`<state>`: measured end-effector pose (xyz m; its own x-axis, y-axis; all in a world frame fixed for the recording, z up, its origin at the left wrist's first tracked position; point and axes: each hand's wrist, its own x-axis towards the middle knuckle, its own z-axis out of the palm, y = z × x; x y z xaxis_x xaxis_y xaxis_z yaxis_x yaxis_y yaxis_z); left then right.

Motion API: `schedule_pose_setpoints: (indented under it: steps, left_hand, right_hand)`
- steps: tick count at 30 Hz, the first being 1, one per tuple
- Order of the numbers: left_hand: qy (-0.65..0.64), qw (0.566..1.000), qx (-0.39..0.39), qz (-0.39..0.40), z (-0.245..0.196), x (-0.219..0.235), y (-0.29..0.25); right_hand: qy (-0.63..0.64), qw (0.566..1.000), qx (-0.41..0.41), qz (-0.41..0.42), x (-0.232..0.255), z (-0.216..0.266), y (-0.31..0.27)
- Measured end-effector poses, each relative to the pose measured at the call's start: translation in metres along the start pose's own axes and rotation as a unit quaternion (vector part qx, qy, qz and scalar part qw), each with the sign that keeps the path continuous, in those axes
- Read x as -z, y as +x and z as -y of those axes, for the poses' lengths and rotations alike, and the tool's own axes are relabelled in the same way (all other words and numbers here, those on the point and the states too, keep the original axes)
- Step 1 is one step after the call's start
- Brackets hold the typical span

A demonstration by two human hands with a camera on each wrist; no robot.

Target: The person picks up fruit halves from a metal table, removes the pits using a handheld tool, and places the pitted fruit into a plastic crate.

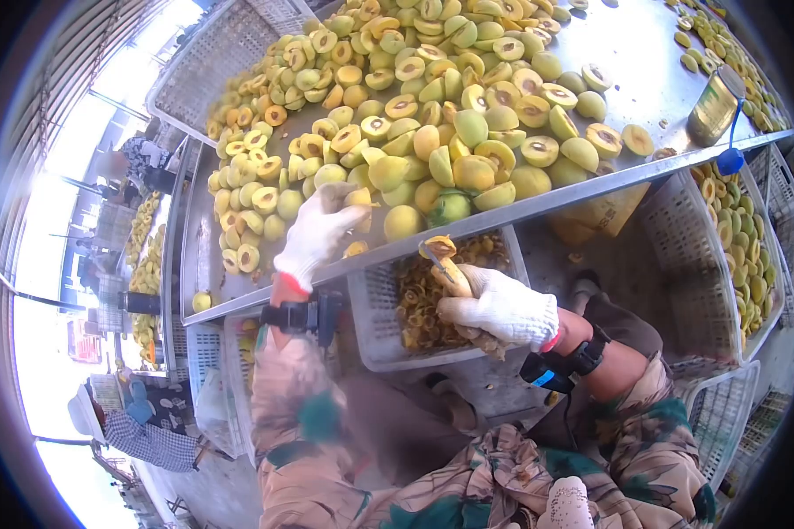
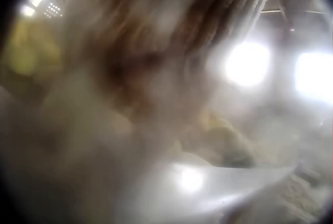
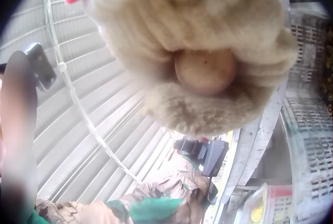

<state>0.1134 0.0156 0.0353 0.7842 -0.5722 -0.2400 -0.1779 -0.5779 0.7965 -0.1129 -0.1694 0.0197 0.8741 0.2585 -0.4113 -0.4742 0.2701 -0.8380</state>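
Note:
My left hand (image 1: 318, 227), in a white knit glove, pinches a yellow stone-fruit half (image 1: 359, 199) above the table's near edge. Blur fills most of the left wrist view. My gloved right hand (image 1: 505, 309) grips a pitting knife by its wooden handle (image 1: 453, 279), over a crate of scraps. At the knife's tip is an orange-yellow piece of fruit (image 1: 439, 248). In the right wrist view the curled glove (image 3: 208, 21) surrounds the round handle end (image 3: 205, 71). Halved yellow-green fruit (image 1: 397, 106) with brown centres lies heaped just beyond both hands.
The metal table (image 1: 622, 44) has a raised near rim. A crate (image 1: 362, 326) of brown-yellow scraps (image 1: 415, 304) stands below it. A metal can (image 1: 715, 108) sits at the right rim. More crates (image 1: 692, 256) flank my legs. Other people (image 1: 146, 428) work at left.

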Motion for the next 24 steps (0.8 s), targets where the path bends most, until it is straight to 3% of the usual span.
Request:
schedule_pose_setpoints:
  steps: [1, 3, 6, 9, 10, 14, 20, 22, 24]
  left_hand:
    - [-0.135, 0.99, -0.029, 0.04, 0.004, -0.002, -0.013]
    - [-0.398, 0.907, -0.084, 0.113, 0.013, -0.013, -0.042]
    - [-0.519, 0.848, -0.072, 0.084, 0.012, -0.049, -0.077]
    - [-0.593, 0.798, -0.036, 0.1, 0.018, -0.08, -0.091]
    - [-0.562, 0.82, -0.056, 0.097, 0.027, -0.085, -0.09]
    - [-0.596, 0.801, -0.042, -0.008, 0.025, -0.099, -0.093]
    - [-0.507, 0.854, -0.037, -0.112, 0.028, -0.104, -0.092]
    - [-0.311, 0.933, -0.084, -0.158, 0.037, -0.107, -0.091]
    - [-0.173, 0.962, -0.091, -0.192, 0.037, -0.11, -0.092]
  right_hand:
    - [0.001, 1.0, 0.008, 0.009, -0.002, -0.003, 0.003]
    - [-0.001, 0.999, 0.021, 0.03, -0.006, -0.012, 0.011]
    - [-0.051, 0.998, 0.029, 0.028, -0.021, -0.008, 0.011]
    - [-0.13, 0.991, -0.026, 0.027, -0.03, -0.004, 0.012]
    - [-0.126, 0.992, -0.001, 0.021, -0.032, -0.009, 0.016]
    - [0.056, 0.997, 0.039, 0.022, -0.03, -0.036, 0.031]
    - [0.048, 0.998, 0.041, -0.002, -0.034, -0.031, 0.032]
    - [0.028, 0.998, 0.054, -0.014, -0.037, -0.041, 0.039]
    - [0.013, 0.999, 0.045, -0.023, -0.038, -0.04, 0.038]
